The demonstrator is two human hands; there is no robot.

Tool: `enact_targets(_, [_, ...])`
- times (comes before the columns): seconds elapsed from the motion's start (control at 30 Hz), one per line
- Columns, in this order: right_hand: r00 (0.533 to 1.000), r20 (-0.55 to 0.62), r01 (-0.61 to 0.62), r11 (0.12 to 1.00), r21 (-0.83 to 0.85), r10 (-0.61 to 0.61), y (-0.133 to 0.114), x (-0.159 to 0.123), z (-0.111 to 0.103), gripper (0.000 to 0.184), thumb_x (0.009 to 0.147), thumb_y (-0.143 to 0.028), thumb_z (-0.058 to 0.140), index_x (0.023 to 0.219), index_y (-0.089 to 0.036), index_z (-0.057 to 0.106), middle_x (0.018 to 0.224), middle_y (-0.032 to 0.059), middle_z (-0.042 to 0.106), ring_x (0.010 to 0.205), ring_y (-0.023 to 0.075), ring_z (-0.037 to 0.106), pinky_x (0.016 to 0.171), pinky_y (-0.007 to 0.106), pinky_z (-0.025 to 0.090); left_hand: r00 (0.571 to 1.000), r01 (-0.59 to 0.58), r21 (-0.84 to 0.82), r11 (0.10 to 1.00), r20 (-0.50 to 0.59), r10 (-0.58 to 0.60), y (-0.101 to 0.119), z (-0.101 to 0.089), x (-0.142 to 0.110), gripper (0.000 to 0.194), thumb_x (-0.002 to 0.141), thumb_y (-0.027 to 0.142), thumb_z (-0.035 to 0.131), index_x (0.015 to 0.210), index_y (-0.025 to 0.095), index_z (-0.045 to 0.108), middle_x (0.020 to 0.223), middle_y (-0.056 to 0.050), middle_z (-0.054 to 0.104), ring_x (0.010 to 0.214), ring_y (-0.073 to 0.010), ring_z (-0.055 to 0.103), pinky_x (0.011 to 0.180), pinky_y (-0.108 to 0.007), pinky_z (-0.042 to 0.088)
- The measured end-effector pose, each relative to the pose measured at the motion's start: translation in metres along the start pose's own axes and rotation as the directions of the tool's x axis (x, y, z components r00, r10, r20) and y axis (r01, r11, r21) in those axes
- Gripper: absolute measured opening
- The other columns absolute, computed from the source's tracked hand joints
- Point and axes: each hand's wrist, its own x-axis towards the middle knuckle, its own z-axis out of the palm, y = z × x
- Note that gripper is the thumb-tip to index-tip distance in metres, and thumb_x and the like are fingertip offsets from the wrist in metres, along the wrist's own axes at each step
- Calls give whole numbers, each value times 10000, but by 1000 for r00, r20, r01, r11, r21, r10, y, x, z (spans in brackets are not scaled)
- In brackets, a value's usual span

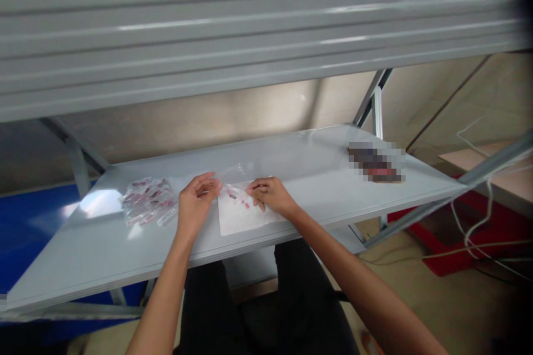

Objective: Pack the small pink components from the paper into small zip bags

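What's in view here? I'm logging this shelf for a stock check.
grey metal shelf board: one, grey, centre, under the hands
upper shelf beam: one, grey, across the top
small plastic bags: several, clear with red contents, piled on the shelf left of the hands
white sheet: one, white, on the shelf under the hands
clear plastic bag: one, clear, between the hands
small red items: a few, red, on the white sheet
pixelated object: one, colour unclear, right end of the shelf
cables: several, white, far right
left hand: one, at the clear plastic bag
right hand: one, above the white sheet
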Motion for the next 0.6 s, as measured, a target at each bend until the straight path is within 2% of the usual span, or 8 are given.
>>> enact_targets(0.13, [1000,-5,-1,1000,5,1,0,0,1,317,811,-453,713,819,-136,707,572,7,662,381,95,529,389,211,395,999,9,116,993,51,-15,-7,3,-11,341,747,298,814,1054,162,756,936,-96,796,818,-219,746,792,-352,587])
enact_targets(0.2, [1000,-6,2,1000,8,-2,0,0,2,317,805,-452,716,816,-135,707,567,6,658,376,93,523,382,212,400,999,6,144,990,43,-12,-10,7,-15,317,750,270,810,1046,164,772,926,-101,803,818,-229,753,819,-377,593])
enact_targets(0.4, [1000,-15,-13,1000,6,14,-1,0,2,323,782,-445,733,830,-125,727,566,18,664,372,103,525,366,219,410,1000,-5,158,987,-4,6,-7,19,-20,329,764,196,780,1092,171,779,939,-98,812,840,-239,767,862,-416,608])
enact_targets(0.6, [1000,-24,0,1000,0,0,-4,-1,4,322,782,-448,733,803,-127,732,563,21,663,366,100,527,367,217,408,1000,-4,136,991,-17,6,-2,22,-22,324,762,176,764,1086,162,777,953,-97,810,843,-227,768,860,-403,616])
